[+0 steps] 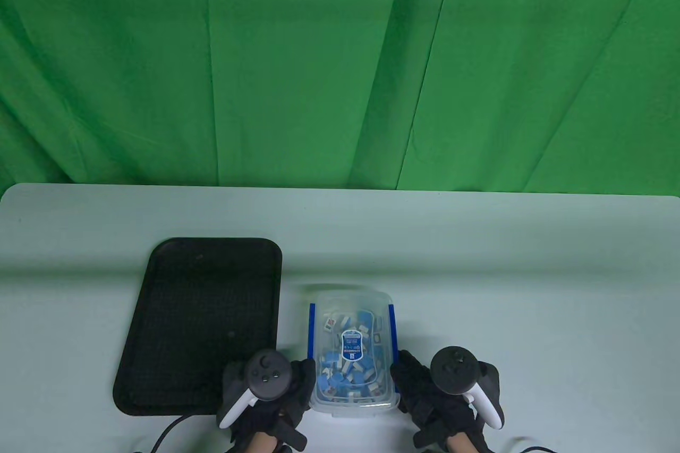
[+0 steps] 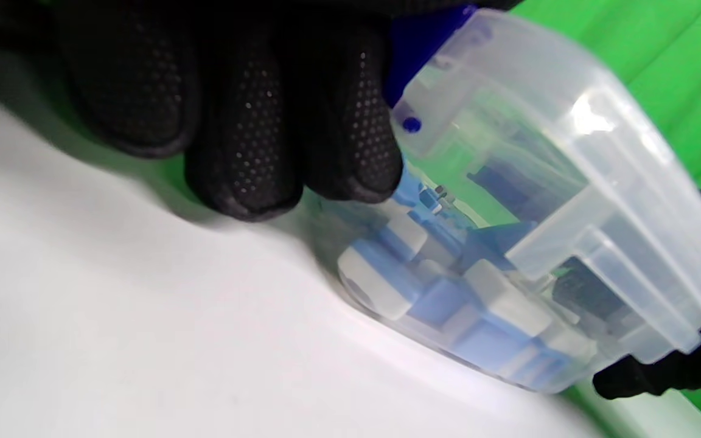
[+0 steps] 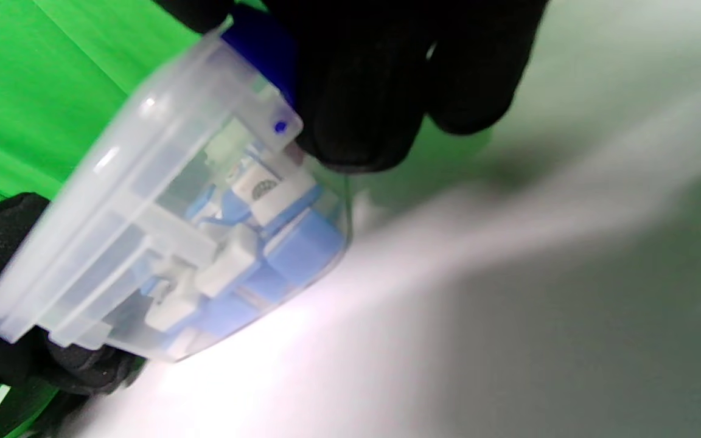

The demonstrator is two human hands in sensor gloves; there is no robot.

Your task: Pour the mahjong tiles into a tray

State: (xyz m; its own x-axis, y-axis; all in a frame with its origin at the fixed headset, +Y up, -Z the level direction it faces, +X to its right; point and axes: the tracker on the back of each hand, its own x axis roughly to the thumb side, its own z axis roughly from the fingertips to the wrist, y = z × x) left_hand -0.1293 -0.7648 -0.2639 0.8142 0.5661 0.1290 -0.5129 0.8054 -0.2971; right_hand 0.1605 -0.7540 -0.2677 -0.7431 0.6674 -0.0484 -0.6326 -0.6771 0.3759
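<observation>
A clear lidded box (image 1: 351,352) of blue-and-white mahjong tiles (image 1: 348,368) stands near the worktop's (image 1: 478,262) front edge. The left hand (image 1: 268,386) and right hand (image 1: 451,389) grip its two long sides, fingers (image 2: 350,121) curled against the walls. A black tray (image 1: 202,325) lies just beside the box, toward the worktop's left edge, holding no tiles.

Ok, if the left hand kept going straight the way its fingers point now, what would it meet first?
The left hand points inward at the clear box of tiles; its fingers already touch the box's side, so nothing lies between. The right hand holds the opposite side.
</observation>
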